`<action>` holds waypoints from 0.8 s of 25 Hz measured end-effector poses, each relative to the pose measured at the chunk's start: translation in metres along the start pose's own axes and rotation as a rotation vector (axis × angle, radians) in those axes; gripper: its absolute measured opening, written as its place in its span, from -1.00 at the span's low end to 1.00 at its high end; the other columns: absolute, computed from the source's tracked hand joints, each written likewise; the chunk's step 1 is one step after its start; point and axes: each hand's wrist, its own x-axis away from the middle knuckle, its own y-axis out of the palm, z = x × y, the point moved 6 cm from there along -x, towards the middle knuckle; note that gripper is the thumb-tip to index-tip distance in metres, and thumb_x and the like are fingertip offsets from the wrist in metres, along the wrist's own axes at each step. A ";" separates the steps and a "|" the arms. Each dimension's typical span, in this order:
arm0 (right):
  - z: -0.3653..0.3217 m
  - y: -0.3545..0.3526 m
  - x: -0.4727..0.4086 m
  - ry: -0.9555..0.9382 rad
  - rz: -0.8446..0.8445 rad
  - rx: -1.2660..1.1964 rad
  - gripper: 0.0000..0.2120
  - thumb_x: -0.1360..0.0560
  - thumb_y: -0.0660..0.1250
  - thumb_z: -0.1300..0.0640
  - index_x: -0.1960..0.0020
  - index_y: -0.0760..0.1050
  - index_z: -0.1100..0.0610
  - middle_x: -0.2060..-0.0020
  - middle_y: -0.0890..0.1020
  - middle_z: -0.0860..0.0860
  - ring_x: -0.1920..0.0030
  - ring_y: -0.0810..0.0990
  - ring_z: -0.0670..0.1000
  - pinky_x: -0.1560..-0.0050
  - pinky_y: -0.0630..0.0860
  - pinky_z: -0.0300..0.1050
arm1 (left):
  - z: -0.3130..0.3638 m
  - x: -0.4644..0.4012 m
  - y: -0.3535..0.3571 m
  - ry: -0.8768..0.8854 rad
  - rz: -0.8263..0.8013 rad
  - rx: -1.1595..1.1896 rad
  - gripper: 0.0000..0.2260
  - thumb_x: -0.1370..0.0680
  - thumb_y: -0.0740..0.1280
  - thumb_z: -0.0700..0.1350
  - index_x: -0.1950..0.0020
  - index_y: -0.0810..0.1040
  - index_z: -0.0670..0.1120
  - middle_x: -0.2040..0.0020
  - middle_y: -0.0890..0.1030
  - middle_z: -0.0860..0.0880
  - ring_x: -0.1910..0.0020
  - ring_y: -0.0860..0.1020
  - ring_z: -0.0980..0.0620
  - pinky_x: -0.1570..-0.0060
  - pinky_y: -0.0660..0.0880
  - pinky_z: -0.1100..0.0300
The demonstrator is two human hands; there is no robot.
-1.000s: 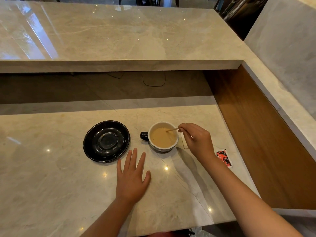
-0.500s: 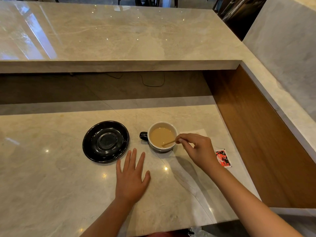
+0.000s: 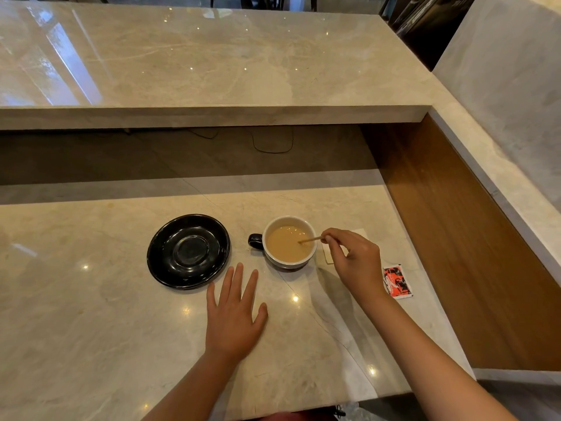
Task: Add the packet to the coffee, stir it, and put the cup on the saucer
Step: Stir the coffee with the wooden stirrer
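Note:
A cup [image 3: 289,262] with a white inside and a dark handle on its left holds light-brown coffee and stands on the marble counter. My right hand [image 3: 356,262], just right of the cup, pinches a thin wooden stir stick [image 3: 311,239] whose tip is in the coffee. An empty black saucer [image 3: 188,251] lies to the left of the cup, apart from it. My left hand [image 3: 235,316] rests flat on the counter with fingers spread, in front of the gap between saucer and cup. A red and white packet [image 3: 397,281] lies flat to the right of my right wrist.
A pale napkin or paper [image 3: 331,256] lies partly hidden under my right hand. A raised marble ledge [image 3: 212,117] runs across the back, with a dark recess and cables under it. A wooden side panel [image 3: 455,232] closes the right side. The counter's front edge is near my forearms.
My right hand has moved the stick around in the coffee, from the cup's near side back to its right side. The left hand, cup and saucer have stayed put.

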 end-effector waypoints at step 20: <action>0.055 -0.073 0.015 0.387 0.283 -0.322 -0.86 -0.48 0.32 0.30 0.04 0.59 0.13 0.20 0.69 0.12 0.14 0.66 -0.06 0.01 0.58 -0.26 | 0.000 0.000 0.000 0.000 -0.006 0.009 -0.44 -0.53 0.02 0.18 -0.50 0.12 0.02 -0.51 0.10 -0.12 -0.47 -0.02 -0.05 -0.36 -0.08 -0.20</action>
